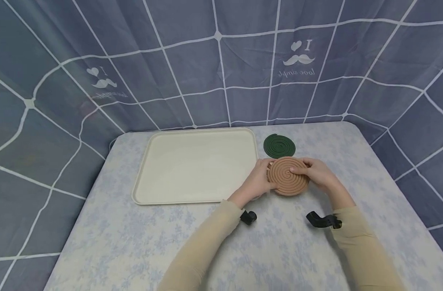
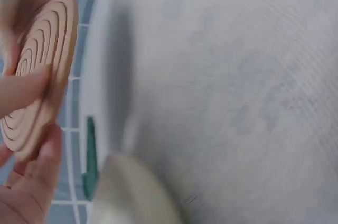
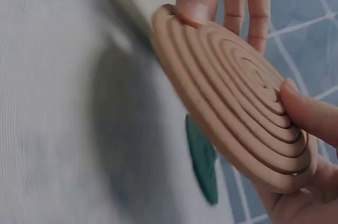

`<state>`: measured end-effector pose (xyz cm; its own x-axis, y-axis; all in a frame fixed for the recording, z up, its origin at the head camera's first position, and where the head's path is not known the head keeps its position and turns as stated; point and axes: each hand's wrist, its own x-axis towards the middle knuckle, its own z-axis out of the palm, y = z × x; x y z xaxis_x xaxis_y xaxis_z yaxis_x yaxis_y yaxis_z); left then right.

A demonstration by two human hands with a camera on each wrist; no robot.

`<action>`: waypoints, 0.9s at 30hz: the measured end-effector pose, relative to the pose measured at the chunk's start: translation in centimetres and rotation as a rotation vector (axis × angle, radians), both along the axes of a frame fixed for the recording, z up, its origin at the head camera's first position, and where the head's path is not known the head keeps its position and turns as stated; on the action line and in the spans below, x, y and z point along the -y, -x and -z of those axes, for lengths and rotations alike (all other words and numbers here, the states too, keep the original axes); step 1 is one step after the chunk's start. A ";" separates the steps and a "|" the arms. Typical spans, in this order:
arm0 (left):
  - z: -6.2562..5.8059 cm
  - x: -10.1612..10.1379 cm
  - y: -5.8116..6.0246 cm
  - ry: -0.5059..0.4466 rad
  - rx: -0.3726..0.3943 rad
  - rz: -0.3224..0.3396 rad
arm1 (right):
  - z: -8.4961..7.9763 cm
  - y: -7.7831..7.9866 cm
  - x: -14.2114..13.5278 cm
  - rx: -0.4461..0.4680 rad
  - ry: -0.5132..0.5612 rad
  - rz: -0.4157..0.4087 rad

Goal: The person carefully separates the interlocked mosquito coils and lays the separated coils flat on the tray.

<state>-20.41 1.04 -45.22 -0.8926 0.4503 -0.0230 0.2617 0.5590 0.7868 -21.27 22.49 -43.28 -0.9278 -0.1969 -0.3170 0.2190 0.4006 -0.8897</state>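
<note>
A light-brown mosquito coil [image 1: 287,176], wound in a tight flat spiral, is held up off the table between both hands. At its left edge my left hand [image 1: 258,178] grips it, thumb low on the rim and fingers at the upper side. My right hand [image 1: 320,173] holds the opposite side, with the thumb pressed on the face near the spiral's centre and the fingers behind. In the right wrist view the coil [image 3: 227,102] stands tilted above its shadow. A dark green mosquito coil [image 1: 279,146] lies flat on the table just beyond the hands.
A cream rectangular tray [image 1: 185,201] lies on the table left of the hands. The table's cloth [image 1: 272,250] has a pale blue floral pattern. A blue-grey curtain [image 1: 192,68] with white lines hangs behind and at both sides. Black camera mounts [image 1: 321,220] sit on both wrists.
</note>
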 end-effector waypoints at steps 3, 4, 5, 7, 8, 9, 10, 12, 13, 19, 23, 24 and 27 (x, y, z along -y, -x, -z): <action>-0.7 1.5 -0.3 -0.223 0.060 -0.029 | -0.7 -0.4 1.4 0.001 0.152 0.034; -0.9 2.0 -0.5 -0.296 0.081 -0.037 | -0.8 -0.6 2.0 -0.001 0.199 0.039; -1.1 2.5 -0.7 -0.367 0.103 -0.049 | -1.0 -0.9 2.6 -0.002 0.241 0.047; -1.4 3.4 -1.1 -0.494 0.137 -0.074 | -1.3 -1.3 3.8 -0.007 0.328 0.054; -1.6 3.8 -1.4 -0.535 0.140 -0.092 | -1.4 -1.6 4.5 -0.008 0.368 0.056; -1.8 4.1 -1.7 -0.576 0.139 -0.118 | -1.4 -1.8 5.1 -0.007 0.409 0.059; -2.1 4.4 -2.0 -0.607 0.131 -0.148 | -1.5 -2.1 5.8 -0.008 0.444 0.061; -2.5 4.9 -2.5 -0.657 0.101 -0.225 | -1.7 -2.6 7.1 -0.004 0.514 0.059; -2.8 5.2 -2.8 -0.678 0.082 -0.265 | -1.9 -2.9 7.7 -0.001 0.539 0.053; -4.5 6.5 -3.5 -0.739 0.002 -0.425 | -2.7 -3.8 10.3 -0.018 0.585 0.048; -5.0 7.1 -4.0 -0.726 -0.027 -0.482 | -3.0 -3.8 11.1 -0.041 0.560 0.070; -5.0 7.2 -4.2 -0.718 -0.039 -0.493 | -3.0 -3.8 11.3 -0.041 0.556 0.077; -4.9 7.4 -4.6 -0.716 -0.068 -0.501 | -2.9 -3.8 11.7 -0.042 0.568 0.108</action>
<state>-15.81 -6.36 -40.36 -0.9783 -0.1089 0.1760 0.1772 -0.0017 0.9842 -17.43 10.74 -40.33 -0.9616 -0.2287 -0.1517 0.1918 -0.1647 -0.9675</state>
